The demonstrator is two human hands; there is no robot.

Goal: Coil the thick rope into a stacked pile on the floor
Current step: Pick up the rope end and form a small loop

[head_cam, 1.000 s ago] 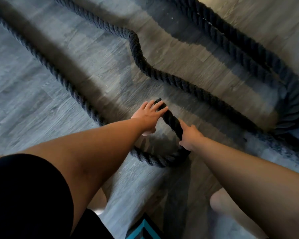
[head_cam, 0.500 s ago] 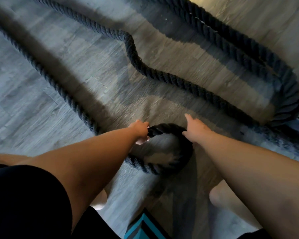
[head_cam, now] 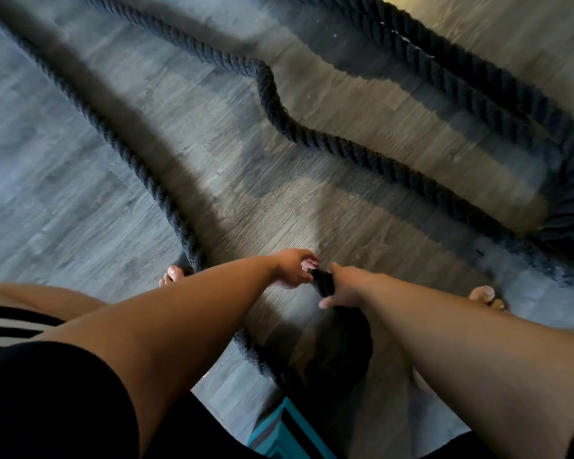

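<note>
1. Floor (head_cam: 80, 167): grey wood-look boards. Against the frame half a second earlier, the view takes in more of the near floor, and both bare feet show, the left foot (head_cam: 172, 272) and the right foot (head_cam: 484, 294), which were not seen so before.
2. Rope (head_cam: 279, 104): thick, dark and twisted, it lies on the floor in long runs. One strand comes down the left side to just beside the left foot; a second winds through the middle; a third doubles back at the right edge. The small loop by the hands, open and round half a second ago, is now drawn nearer the body, with its top lifted between the two hands. Judged from this, only the first turn of the pile is being formed, and most of the length is still uncoiled.
3. Left hand (head_cam: 294, 268): fingers curled at the lifted bend of rope; the grip appears closed on it, though blur softens the fingertips.
4. Right hand (head_cam: 340, 286): closed round the same bend, touching the left hand's side of it.
5. Hidden or unclear: the lower loop falls into deep shadow under the right forearm; the arms cover its left part; the rope's ends are out of frame; a teal object (head_cam: 279, 432) at the bottom edge cannot be identified.
</note>
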